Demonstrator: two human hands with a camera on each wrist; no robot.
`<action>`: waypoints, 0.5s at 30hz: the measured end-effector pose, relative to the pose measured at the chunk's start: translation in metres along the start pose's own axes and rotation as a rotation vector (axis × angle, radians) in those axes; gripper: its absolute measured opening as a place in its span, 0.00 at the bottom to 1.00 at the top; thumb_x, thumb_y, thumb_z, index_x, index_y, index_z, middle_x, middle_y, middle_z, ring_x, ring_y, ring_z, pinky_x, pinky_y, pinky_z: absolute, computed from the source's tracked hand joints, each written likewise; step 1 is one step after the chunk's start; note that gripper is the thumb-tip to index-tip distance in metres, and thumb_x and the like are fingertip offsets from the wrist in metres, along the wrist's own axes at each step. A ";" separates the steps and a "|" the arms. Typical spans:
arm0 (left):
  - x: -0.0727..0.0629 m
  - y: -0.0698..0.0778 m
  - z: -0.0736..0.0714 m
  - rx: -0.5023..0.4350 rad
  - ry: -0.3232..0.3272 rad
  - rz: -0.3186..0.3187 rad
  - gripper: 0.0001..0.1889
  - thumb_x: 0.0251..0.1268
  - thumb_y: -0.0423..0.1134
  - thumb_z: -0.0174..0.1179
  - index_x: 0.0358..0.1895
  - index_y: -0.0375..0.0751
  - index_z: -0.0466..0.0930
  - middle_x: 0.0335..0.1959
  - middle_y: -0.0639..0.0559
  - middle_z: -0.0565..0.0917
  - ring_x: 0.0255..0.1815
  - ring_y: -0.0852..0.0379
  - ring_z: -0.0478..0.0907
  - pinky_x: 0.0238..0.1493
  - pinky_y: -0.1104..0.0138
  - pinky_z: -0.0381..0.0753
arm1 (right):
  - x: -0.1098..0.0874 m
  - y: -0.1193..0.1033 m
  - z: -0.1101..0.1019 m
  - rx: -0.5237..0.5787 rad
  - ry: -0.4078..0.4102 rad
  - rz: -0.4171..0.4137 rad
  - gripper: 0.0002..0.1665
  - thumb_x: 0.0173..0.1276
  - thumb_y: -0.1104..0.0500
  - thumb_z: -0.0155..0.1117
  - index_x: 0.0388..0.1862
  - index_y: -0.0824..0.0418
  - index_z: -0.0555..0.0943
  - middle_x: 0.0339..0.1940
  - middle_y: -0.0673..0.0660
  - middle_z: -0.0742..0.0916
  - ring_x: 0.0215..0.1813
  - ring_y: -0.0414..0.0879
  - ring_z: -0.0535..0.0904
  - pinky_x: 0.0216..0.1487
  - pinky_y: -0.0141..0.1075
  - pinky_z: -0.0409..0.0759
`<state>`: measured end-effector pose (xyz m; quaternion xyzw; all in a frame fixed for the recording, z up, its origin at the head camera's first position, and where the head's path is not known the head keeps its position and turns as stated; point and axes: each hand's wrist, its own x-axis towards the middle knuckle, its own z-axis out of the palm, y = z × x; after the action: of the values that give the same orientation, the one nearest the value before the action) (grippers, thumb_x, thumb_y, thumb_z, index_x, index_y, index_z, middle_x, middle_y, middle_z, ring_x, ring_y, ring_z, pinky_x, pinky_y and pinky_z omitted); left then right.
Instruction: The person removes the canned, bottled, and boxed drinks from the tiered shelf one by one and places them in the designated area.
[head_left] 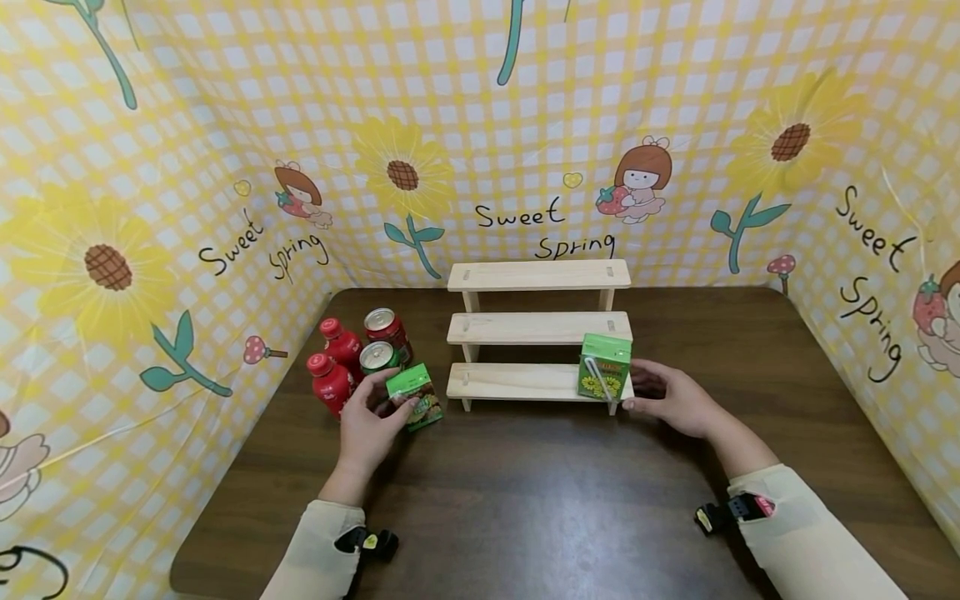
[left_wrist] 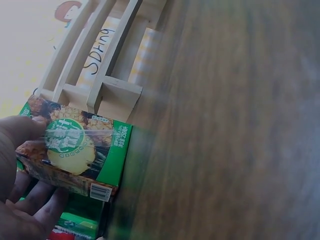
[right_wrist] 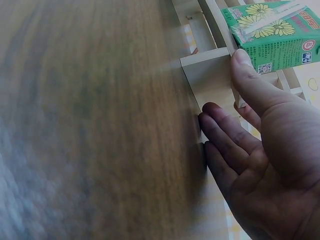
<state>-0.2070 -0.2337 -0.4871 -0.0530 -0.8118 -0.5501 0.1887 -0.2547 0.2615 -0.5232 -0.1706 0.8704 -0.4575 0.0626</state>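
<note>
My left hand grips a small green juice carton with pineapple pictures, thumb on one side and fingers on the other. The left wrist view shows that carton tilted, with its barcode low on one face. A green drink carton with yellow flowers and a straw on its front stands at the right end of the lowest step of a wooden three-step rack. Beside it is my right hand, fingers loosely bent around nothing. In the right wrist view its thumb tip lies right at the flower carton's lower corner.
Left of my left hand stand two red bottles, a green can and a dark red can. A yellow checked cloth hangs behind and along both sides of the dark wooden table.
</note>
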 end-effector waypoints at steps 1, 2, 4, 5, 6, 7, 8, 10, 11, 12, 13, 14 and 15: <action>0.000 0.000 0.000 -0.002 0.000 0.002 0.29 0.58 0.26 0.77 0.64 0.31 0.79 0.48 0.39 0.86 0.48 0.47 0.82 0.50 0.69 0.84 | 0.000 0.000 0.000 0.003 -0.003 -0.005 0.46 0.70 0.53 0.77 0.79 0.68 0.66 0.61 0.67 0.85 0.64 0.63 0.80 0.62 0.57 0.78; 0.000 0.000 0.000 -0.003 0.002 0.004 0.29 0.58 0.26 0.77 0.64 0.31 0.79 0.48 0.39 0.86 0.47 0.46 0.82 0.50 0.70 0.84 | 0.000 -0.001 -0.001 0.006 -0.005 -0.006 0.46 0.70 0.53 0.77 0.79 0.69 0.66 0.62 0.67 0.85 0.65 0.63 0.80 0.62 0.58 0.78; 0.000 0.000 0.000 -0.016 0.008 0.007 0.29 0.57 0.25 0.77 0.64 0.31 0.79 0.47 0.38 0.86 0.47 0.46 0.81 0.49 0.71 0.83 | -0.001 -0.002 -0.001 0.016 -0.005 -0.007 0.46 0.70 0.54 0.77 0.79 0.69 0.66 0.62 0.68 0.85 0.65 0.64 0.80 0.63 0.58 0.78; 0.000 0.000 0.001 -0.025 0.014 0.010 0.29 0.56 0.25 0.77 0.63 0.31 0.80 0.46 0.38 0.86 0.46 0.45 0.81 0.49 0.70 0.83 | -0.001 -0.003 -0.001 0.019 -0.006 -0.009 0.46 0.70 0.54 0.77 0.79 0.69 0.66 0.62 0.68 0.85 0.65 0.64 0.80 0.63 0.58 0.78; 0.001 0.000 0.001 -0.031 0.021 0.015 0.29 0.56 0.24 0.77 0.63 0.30 0.80 0.47 0.37 0.86 0.46 0.45 0.81 0.49 0.71 0.84 | -0.001 -0.003 -0.002 0.021 -0.007 -0.010 0.46 0.70 0.54 0.77 0.79 0.69 0.66 0.62 0.68 0.85 0.65 0.64 0.80 0.63 0.58 0.78; 0.001 0.001 0.001 -0.041 0.026 0.024 0.29 0.56 0.24 0.78 0.62 0.30 0.80 0.48 0.37 0.86 0.47 0.44 0.81 0.49 0.70 0.84 | -0.001 -0.003 -0.002 0.020 -0.007 -0.011 0.46 0.70 0.54 0.77 0.79 0.69 0.66 0.62 0.68 0.85 0.65 0.64 0.80 0.63 0.58 0.78; 0.002 0.002 0.001 -0.054 0.032 0.037 0.28 0.55 0.23 0.78 0.61 0.29 0.80 0.49 0.35 0.86 0.47 0.42 0.81 0.49 0.69 0.84 | -0.002 -0.003 -0.002 0.020 -0.007 -0.012 0.46 0.70 0.54 0.77 0.79 0.69 0.66 0.62 0.68 0.85 0.65 0.64 0.80 0.63 0.58 0.78; 0.004 0.006 0.000 -0.070 0.044 0.069 0.27 0.55 0.23 0.77 0.60 0.28 0.81 0.51 0.34 0.86 0.49 0.40 0.82 0.52 0.68 0.84 | -0.001 -0.003 -0.001 0.018 -0.005 -0.011 0.45 0.70 0.54 0.77 0.78 0.68 0.67 0.62 0.67 0.85 0.65 0.64 0.80 0.63 0.58 0.78; 0.005 0.008 0.000 -0.078 0.050 0.088 0.27 0.55 0.22 0.77 0.60 0.27 0.80 0.52 0.33 0.86 0.51 0.38 0.83 0.53 0.67 0.84 | -0.001 -0.003 -0.001 0.014 -0.003 -0.006 0.45 0.70 0.54 0.77 0.79 0.68 0.67 0.62 0.67 0.85 0.65 0.63 0.80 0.63 0.58 0.78; 0.006 0.010 0.000 -0.089 0.053 0.108 0.27 0.55 0.22 0.77 0.60 0.26 0.80 0.53 0.32 0.86 0.52 0.36 0.83 0.55 0.66 0.84 | -0.001 -0.002 -0.001 0.009 -0.004 -0.005 0.45 0.70 0.54 0.77 0.79 0.68 0.67 0.62 0.67 0.85 0.65 0.63 0.80 0.63 0.58 0.78; 0.008 0.012 0.000 -0.098 0.057 0.131 0.27 0.55 0.21 0.76 0.60 0.26 0.80 0.53 0.31 0.86 0.53 0.34 0.83 0.56 0.64 0.83 | 0.000 -0.001 0.000 0.004 -0.005 -0.005 0.46 0.70 0.53 0.76 0.79 0.68 0.67 0.61 0.67 0.85 0.65 0.63 0.80 0.63 0.57 0.78; 0.009 0.015 0.000 -0.105 0.060 0.153 0.27 0.55 0.21 0.76 0.60 0.25 0.79 0.53 0.30 0.85 0.54 0.32 0.82 0.58 0.62 0.83 | 0.000 0.000 0.000 0.000 -0.004 0.001 0.46 0.70 0.53 0.76 0.79 0.68 0.67 0.62 0.66 0.85 0.65 0.63 0.80 0.63 0.57 0.78; 0.011 0.018 0.000 -0.107 0.066 0.175 0.27 0.56 0.20 0.75 0.60 0.24 0.79 0.53 0.29 0.85 0.55 0.31 0.82 0.59 0.59 0.83 | 0.000 0.000 0.000 -0.001 -0.003 0.007 0.46 0.70 0.52 0.77 0.79 0.67 0.67 0.62 0.66 0.85 0.65 0.63 0.80 0.63 0.57 0.78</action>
<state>-0.2115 -0.2280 -0.4678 -0.1155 -0.7669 -0.5755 0.2596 -0.2551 0.2614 -0.5230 -0.1686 0.8711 -0.4566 0.0656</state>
